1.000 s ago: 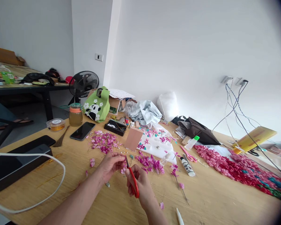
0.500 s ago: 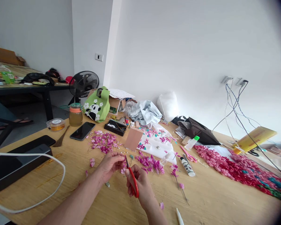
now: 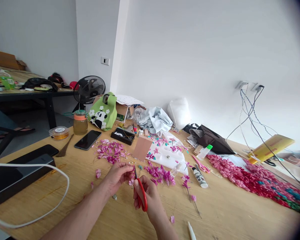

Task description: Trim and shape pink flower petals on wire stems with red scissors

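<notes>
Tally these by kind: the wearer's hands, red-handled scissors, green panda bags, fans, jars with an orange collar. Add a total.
Hands: 2, left hand and right hand
Red-handled scissors: 1
Green panda bag: 1
Fan: 1
Orange-collared jar: 1
Total: 6

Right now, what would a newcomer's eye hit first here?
Probably the red-handled scissors in the right hand, near the middle of the table, blades up by the left hand. Next, the magenta petals heaped just beyond the hands, and the long pink-and-red pile on the right. The green panda bag stands out at back left.
</notes>
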Demonstrator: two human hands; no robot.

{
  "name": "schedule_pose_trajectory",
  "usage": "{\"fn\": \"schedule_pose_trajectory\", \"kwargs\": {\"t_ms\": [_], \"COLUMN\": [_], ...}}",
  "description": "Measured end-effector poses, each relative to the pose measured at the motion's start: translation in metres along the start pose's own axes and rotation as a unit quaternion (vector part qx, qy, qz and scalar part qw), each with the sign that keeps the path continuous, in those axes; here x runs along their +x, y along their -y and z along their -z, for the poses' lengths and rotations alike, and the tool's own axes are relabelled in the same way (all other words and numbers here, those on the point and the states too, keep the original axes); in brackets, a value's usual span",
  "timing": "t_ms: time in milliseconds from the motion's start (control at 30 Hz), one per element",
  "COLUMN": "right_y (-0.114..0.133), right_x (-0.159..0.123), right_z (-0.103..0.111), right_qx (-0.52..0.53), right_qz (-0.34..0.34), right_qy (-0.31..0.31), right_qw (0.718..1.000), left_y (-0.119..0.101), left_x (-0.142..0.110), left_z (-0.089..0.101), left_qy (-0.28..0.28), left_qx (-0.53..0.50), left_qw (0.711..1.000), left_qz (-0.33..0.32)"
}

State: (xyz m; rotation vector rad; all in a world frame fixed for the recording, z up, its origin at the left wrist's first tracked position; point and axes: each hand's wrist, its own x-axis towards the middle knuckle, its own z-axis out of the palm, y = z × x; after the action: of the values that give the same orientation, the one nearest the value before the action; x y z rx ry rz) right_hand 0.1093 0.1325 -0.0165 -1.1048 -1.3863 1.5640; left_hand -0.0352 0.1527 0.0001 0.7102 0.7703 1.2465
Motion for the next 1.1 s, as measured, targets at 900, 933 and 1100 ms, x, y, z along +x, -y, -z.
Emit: {"fn": "schedule_pose_trajectory", "kwargs": {"t_ms": [900,933,1100], "right_y": [0.008,0.008,0.007], "right_x": [-0.005,-0.004,-0.004], "right_z": [0.002,0.002,0.002], "right_qx": [-0.004,-0.002,0.000], "right_qz": [-0.004,-0.004,-0.004], "right_qy": [0.006,0.005,0.007], "right_qw": [1.000,1.000,1.000], "left_y": [-0.002,-0.002,-0.002], "left_x": [0.001,0.000,0.000], "left_z": [0.001,0.000,0.000], "left_qy": [-0.005,-0.008,-0.013], "left_qx": [0.008,0.011,0.018], "left_qw": [1.000,1.000,1.000], "left_qz": [-0.008,-0.009,-0.011]}}
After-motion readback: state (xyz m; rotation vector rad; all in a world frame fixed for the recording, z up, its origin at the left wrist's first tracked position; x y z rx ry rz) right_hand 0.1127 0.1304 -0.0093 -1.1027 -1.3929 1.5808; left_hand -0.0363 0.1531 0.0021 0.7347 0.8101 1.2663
